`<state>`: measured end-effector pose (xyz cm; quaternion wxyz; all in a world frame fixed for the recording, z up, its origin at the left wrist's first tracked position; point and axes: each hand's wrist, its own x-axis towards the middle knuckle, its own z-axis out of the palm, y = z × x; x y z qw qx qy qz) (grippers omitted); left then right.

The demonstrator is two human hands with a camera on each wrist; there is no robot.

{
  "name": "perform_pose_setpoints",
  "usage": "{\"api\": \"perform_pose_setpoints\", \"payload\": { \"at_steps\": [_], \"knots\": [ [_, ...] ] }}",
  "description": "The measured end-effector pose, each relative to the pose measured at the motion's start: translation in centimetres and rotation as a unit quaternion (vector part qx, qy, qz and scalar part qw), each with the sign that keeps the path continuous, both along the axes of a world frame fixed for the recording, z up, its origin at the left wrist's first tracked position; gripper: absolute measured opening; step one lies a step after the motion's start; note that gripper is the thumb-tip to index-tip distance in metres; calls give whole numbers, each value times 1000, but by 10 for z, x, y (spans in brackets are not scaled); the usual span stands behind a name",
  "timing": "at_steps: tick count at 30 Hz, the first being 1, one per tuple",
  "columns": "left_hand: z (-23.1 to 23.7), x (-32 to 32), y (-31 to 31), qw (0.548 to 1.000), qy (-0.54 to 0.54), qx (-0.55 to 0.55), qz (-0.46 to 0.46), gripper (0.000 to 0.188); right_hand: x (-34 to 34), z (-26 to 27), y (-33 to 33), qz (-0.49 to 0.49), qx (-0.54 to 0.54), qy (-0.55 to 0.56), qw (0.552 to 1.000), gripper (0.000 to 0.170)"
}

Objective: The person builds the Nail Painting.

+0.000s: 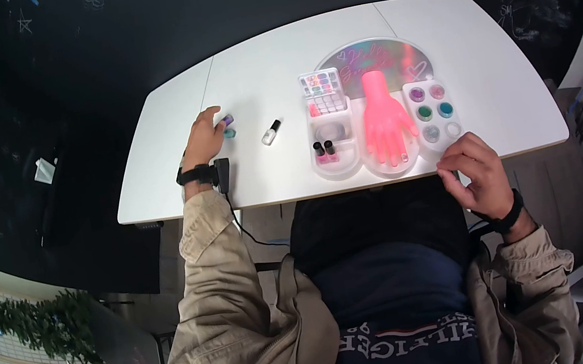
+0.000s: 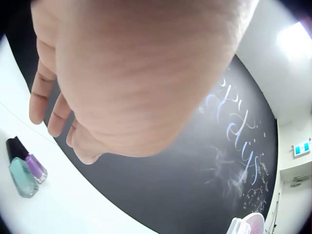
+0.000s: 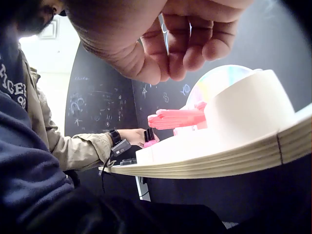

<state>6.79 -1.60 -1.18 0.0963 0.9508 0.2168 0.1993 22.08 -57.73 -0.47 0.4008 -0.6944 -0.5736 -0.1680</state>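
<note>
In the head view my left hand (image 1: pixel 202 139) is at the table's left side with relaxed fingers, beside a purple polish bottle (image 1: pixel 227 120) and a teal one (image 1: pixel 229 133). Both bottles lie on their sides in the left wrist view, purple (image 2: pixel 36 168) against teal (image 2: pixel 23 178), apart from the hand (image 2: pixel 122 78). A clear bottle with a black cap (image 1: pixel 270 135) lies further right. Holding nothing, my right hand (image 1: pixel 479 175) hangs loosely curled at the front edge, close to the tray of glitter pots (image 1: pixel 437 123); in the right wrist view its fingers (image 3: pixel 178 46) bend above the table.
A pink model hand (image 1: pixel 383 122) stands mid-right before an iridescent round-topped panel (image 1: pixel 356 57). To its left, a white organizer (image 1: pixel 344 166) holds two pink bottles (image 1: pixel 331 151) and a clear case (image 1: pixel 322 83) with its lid up. A cable (image 1: pixel 246 233) hangs from my left wrist.
</note>
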Motion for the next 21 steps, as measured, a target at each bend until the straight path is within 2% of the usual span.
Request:
{"api": "perform_pose_setpoints", "payload": {
  "at_steps": [3,6,12,15,21],
  "knots": [
    [-12,4,1,998,15,-38,47,42,0,-1,0,-4,-4,3,1000,15],
    [-19,6,6,994,78,-46,69,47,1,-1,-1,-7,-10,2,1000,16],
    [-23,13,10,994,84,-65,38,41,1,0,0,-9,-13,-5,1000,16],
    [-23,12,6,994,55,-91,36,39,1,-1,-1,-8,-12,-4,1000,16],
    [-17,14,-6,998,-20,-53,22,27,1,0,-1,-7,-13,1,1000,16]
  ]
}}
